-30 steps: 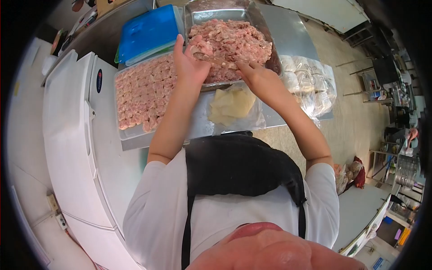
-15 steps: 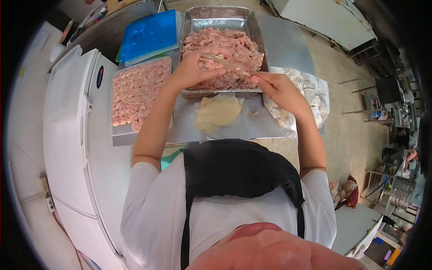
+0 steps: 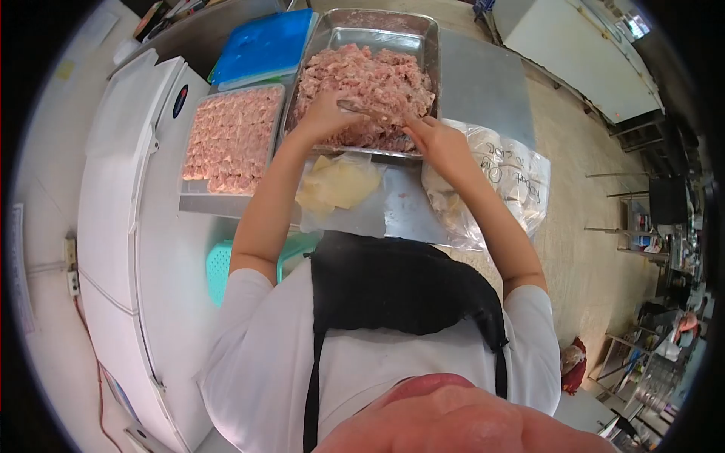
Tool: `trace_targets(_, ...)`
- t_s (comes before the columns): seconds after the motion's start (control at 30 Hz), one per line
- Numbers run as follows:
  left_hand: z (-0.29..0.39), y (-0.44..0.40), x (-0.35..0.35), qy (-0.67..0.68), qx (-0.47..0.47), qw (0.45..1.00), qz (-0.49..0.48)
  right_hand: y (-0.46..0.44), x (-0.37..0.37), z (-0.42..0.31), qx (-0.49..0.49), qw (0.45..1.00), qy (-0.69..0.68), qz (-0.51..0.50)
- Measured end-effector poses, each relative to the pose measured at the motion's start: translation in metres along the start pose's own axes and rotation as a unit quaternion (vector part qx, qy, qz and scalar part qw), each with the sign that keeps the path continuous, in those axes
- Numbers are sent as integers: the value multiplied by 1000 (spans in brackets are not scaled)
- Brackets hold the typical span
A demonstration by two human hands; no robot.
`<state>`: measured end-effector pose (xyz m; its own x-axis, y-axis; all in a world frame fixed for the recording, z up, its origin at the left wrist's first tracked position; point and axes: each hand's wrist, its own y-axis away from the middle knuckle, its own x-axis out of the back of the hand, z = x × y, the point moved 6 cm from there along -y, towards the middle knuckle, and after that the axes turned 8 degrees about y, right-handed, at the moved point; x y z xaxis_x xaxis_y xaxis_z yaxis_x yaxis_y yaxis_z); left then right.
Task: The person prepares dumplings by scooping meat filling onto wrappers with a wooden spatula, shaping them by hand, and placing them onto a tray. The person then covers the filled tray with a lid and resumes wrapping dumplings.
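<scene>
Over the metal tray (image 3: 377, 39), the right hand (image 3: 442, 143) pinches a slim tool (image 3: 350, 105) between its fingers, best angled low above minced meat (image 3: 355, 72); the left hand's (image 3: 325, 118) grip is unclear.

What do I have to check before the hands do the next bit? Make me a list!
1. Stick in the right hand: ok, the fingers grip one end.
2. Something in the left hand: cannot tell, the cupped hand and the meat behind blur together.
3. Plenty of meat in the pan: ok, there's a big heap.
4. Sheets near the hands: ok, they lie just in front of the pan and look easy to reach.
5. Room in the tray: ok, but only a small gap shows at its near left corner.
6. Right arm off the bag: cannot tell, it crosses over the bag in this view.
</scene>
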<state>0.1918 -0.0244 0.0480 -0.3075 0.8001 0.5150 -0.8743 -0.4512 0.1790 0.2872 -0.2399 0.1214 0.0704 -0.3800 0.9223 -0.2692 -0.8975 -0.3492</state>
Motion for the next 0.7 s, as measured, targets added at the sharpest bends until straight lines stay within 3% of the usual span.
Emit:
trace_targets(0.03,7,5,-5,0,-25,999,-23,1,-24,20,-10,1000,2,-27)
trace_targets(0.13,14,40,1,-34,2,993,115,7,-34,59,-30,990,54,-128)
trace_targets(0.2,47,64,6,72,-85,990,84,16,-19,73,-41,989,14,-142)
trace_targets(0.23,63,73,9,84,-128,985,79,20,-4,74,-85,988,-42,-124)
trace_targets(0.33,99,96,18,36,-259,961,86,20,36,42,-57,956,-272,-92)
trace_targets(0.4,93,98,18,40,-240,969,48,17,37,3,1,958,-277,-75)
trace_targets(0.53,87,105,28,-2,-257,966,1,7,21,-27,59,952,-267,-139)
trace_targets(0.57,72,103,33,6,-231,973,26,2,29,-25,98,975,-188,-67)
trace_targets(0.67,33,101,47,25,-180,981,64,-1,64,-59,11,999,0,-42)
trace_targets(0.7,33,107,55,29,-182,982,52,2,60,-75,48,997,-40,46)
